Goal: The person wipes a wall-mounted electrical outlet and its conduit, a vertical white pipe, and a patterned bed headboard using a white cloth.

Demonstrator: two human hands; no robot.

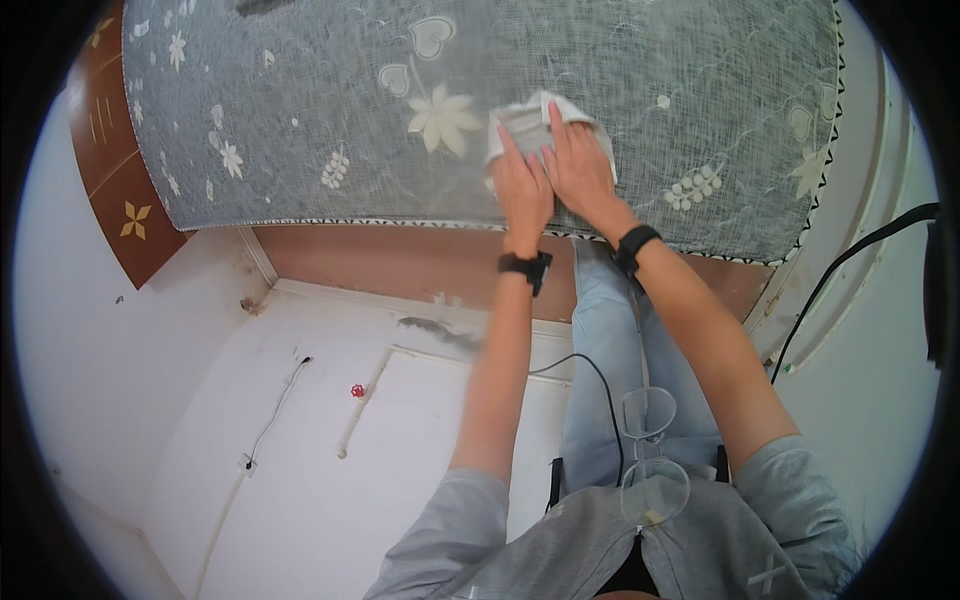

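A white cloth [541, 124], partly folded, lies on the grey floral mattress or bedspread [360, 135] near its lower edge. My left hand [523, 184] rests on the left part of the cloth, a finger stretched over it. Close beside it, almost touching, my right hand [581, 165] lies on the cloth's right part with its index finger pointing up. Both palms face down, and the cloth's underside is hidden. A black band circles each wrist.
Brown panels with gold flower shapes [136, 220] stand at the left. A black cable [832, 270] curves at the right. Against the white surface are a red valve handle [358, 391] on a pipe and a thin cord [276, 412]. Transparent-framed glasses [654, 491] hang at my chest.
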